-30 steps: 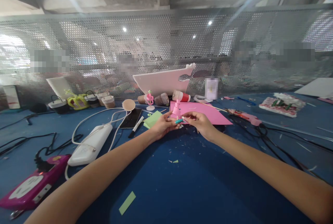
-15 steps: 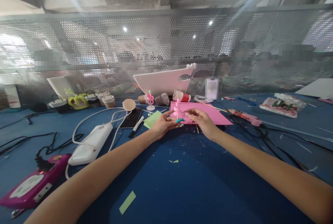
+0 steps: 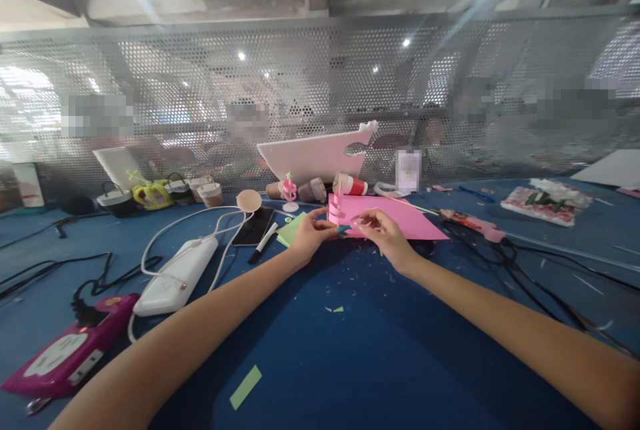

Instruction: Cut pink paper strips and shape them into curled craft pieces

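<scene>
My left hand [image 3: 311,237] is closed at the fingertips around the lower part of a small pink paper spiral [image 3: 336,207], which stands upright on a thin stick. A small teal piece [image 3: 343,229] shows at those fingertips. Just to the right, my right hand [image 3: 387,237] is curled with thumb and fingers drawn together, a short gap from the spiral. Whatever sits between its fingertips blends into the pink sheet [image 3: 415,220] behind. A similar pink spiral on a white round base [image 3: 290,207] stands farther back on the left.
Left of my hands lie green paper [image 3: 290,230], a marker [image 3: 263,243], a phone [image 3: 253,227] and a white power bank [image 3: 175,277] with cables. A magenta power strip [image 3: 70,350] lies near left. A glue gun [image 3: 473,225] rests at right, its cord trailing. Paper cups [image 3: 350,183] line the back.
The pink spiral has shifted slightly left and turned in my left hand. My right hand has moved slightly, and a gap now shows between it and the spiral.
</scene>
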The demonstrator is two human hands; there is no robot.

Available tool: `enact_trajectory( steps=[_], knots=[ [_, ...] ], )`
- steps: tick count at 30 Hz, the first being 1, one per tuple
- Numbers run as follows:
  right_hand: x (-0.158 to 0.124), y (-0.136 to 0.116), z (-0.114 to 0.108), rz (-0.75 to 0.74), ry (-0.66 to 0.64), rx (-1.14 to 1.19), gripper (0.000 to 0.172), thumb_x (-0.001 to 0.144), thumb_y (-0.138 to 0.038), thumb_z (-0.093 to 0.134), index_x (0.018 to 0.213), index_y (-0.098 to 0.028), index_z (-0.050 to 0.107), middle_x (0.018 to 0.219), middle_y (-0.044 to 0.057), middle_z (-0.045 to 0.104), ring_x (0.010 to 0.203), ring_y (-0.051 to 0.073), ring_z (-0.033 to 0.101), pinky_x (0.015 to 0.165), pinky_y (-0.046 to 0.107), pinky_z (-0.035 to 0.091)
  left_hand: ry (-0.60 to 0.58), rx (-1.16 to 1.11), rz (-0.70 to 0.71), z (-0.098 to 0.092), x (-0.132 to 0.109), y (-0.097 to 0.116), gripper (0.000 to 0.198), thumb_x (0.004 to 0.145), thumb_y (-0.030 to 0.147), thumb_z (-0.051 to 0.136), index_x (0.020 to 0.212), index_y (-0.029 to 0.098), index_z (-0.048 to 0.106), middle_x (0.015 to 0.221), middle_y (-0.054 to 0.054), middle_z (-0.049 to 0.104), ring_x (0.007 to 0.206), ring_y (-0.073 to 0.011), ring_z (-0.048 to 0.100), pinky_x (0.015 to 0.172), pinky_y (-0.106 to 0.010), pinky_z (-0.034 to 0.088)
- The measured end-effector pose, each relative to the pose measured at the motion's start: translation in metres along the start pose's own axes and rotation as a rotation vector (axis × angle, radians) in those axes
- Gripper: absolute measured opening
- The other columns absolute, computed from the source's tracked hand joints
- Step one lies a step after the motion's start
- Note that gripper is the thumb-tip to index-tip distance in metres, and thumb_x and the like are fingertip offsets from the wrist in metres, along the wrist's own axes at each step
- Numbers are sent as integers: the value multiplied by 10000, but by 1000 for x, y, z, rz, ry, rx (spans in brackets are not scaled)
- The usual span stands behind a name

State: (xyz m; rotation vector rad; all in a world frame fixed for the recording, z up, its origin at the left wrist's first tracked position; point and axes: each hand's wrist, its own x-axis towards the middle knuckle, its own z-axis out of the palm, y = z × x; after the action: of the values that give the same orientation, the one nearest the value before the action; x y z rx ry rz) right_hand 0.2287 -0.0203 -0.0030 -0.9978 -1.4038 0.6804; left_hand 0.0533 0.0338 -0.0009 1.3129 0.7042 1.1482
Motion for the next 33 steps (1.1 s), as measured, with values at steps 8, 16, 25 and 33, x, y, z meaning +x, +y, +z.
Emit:
enact_trajectory(
  steps=[8,16,25,33],
  knots=[
    [-11,3,13,46,-55,-10,362,726,-412,652,992,-171,601,889,52,611,757,166,536,719,332,449,62,-8,13,-1,1,0,523,569,68,796,1022,146,547,621,34,680,556,-122,636,641,-257,515],
    [-13,12,15,-24,6,-64,279,763,-410,615,939,-208,537,923,62,611,770,180,544,710,338,461,79,-50,-7,-1,2,-1,503,545,116,841,955,142,550,603,34,671,557,-134,651,658,-280,537],
    [-13,20,13,-93,58,-235,209,784,-361,582,913,-208,519,920,81,613,791,205,571,751,391,476,113,-49,-3,-1,4,-2,488,562,93,822,950,145,530,600,34,670,562,-153,667,664,-301,547],
    [-17,17,10,-421,135,-735,299,759,-281,584,1034,-174,533,1003,136,572,989,302,496,886,475,410,211,22,61,-33,22,7,541,529,81,846,970,136,538,616,20,681,566,-129,654,642,-264,540]
  ],
)
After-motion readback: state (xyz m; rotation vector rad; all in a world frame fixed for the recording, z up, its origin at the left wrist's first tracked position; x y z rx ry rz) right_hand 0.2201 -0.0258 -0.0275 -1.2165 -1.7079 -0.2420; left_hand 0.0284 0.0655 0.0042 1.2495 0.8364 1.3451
